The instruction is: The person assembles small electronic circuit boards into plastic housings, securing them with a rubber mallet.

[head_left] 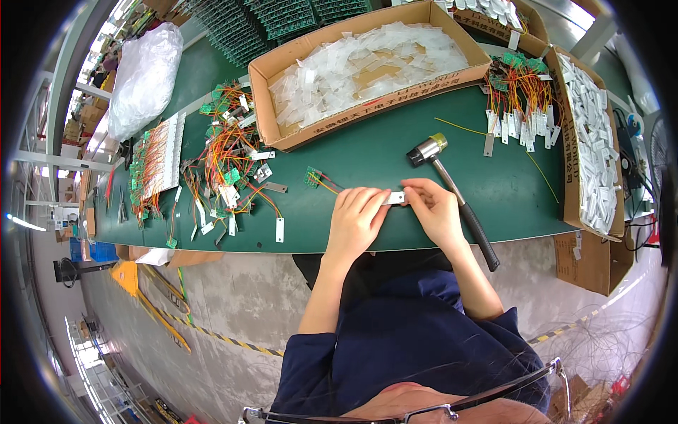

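Observation:
Close to the bench's front edge, my left hand (pixel 357 219) pinches one end of a small white rectangular plate (pixel 395 198). The fingers of my right hand (pixel 434 212) close on its other end. Red and yellow wires run leftward from beneath my left fingers to a little green circuit board (pixel 311 177) lying on the bench. Just right of my right hand rests a hammer (pixel 458 185), its metal head away from me and its black handle reaching past the bench edge.
A cardboard tray (pixel 311 131) of clear plastic pieces stands behind my hands. Wired boards (pixel 226 177) pile up at left beside a white rack (pixel 167 152). More wired boards (pixel 521 92) and a box of white pieces (pixel 590 141) sit at right. A plastic bag (pixel 145 78) lies far left.

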`<state>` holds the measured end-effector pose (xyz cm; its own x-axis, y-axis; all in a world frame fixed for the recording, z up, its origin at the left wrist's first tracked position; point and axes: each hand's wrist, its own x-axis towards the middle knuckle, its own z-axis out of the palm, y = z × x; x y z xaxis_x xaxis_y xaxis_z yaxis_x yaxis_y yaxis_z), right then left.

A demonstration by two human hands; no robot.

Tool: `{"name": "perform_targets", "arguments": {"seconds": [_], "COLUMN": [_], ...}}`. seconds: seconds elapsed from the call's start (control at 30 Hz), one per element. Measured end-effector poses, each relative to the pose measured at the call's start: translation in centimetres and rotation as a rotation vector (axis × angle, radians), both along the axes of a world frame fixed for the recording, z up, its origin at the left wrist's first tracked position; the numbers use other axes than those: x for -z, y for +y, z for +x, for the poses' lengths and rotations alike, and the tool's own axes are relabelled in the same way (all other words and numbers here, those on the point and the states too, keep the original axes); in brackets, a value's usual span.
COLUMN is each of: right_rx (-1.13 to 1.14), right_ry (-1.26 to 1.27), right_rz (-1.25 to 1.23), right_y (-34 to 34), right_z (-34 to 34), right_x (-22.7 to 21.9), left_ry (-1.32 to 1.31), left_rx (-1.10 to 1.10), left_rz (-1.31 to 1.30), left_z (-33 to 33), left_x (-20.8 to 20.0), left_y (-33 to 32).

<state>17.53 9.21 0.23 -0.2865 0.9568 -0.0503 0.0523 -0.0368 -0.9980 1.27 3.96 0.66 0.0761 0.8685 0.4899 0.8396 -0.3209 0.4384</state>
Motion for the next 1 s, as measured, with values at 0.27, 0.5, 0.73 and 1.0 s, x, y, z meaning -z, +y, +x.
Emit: {"name": "perform_targets", "arguments": {"seconds": [0.27,0.5,0.73,1.0], "right_rx": [-0.116,-0.111,-0.118,-0.135], "right_ry": [-0.372,-0.441,-0.508,-0.589], "right_rz": [0.613,0.723,0.81,0.89], "right_y": [0.0,0.0,-0.1,-0.2], "right_z": [1.6,1.8,1.7,1.4], "right_x": [-0.4,0.9,1.1,0.9], "left_ry": [-0.192,-0.132,0.176,0.198], "left_rx": [0.037,0.054,0.087,0.081], "left_rz": [-0.184,-0.121,0.021,0.0], "left_z": [0.7,0.2,-0.4,-0.4], "left_x": [0.0,0.4,1.1,1.6], "left_y": [0.9,0.5,0.0,-0.3]}}
